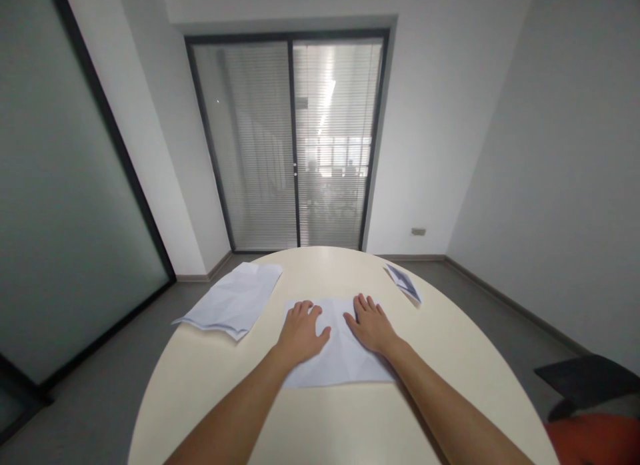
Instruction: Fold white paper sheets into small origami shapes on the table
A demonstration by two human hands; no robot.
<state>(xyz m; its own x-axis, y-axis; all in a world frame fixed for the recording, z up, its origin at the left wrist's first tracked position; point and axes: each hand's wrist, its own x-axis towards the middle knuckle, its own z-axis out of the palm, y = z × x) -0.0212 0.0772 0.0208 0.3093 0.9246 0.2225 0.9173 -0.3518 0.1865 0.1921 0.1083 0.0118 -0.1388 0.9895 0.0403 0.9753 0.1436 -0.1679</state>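
Note:
A creased white sheet of paper lies spread on the table in front of me. On its left part rests my left hand, fingers apart and a little bent, thumb pointing inward. My right hand lies flat on the sheet's right part with its fingers spread. Neither hand grips anything. Between the two thumbs a strip of the paper shows, with fold lines running across it. Both hands and forearms hide the sheet's side edges in part.
A stack of creased white paper lies at the table's left edge. Near the right edge is a folded paper piece with a dark patch. The round cream table has a chair at its lower right. Glass doors stand beyond.

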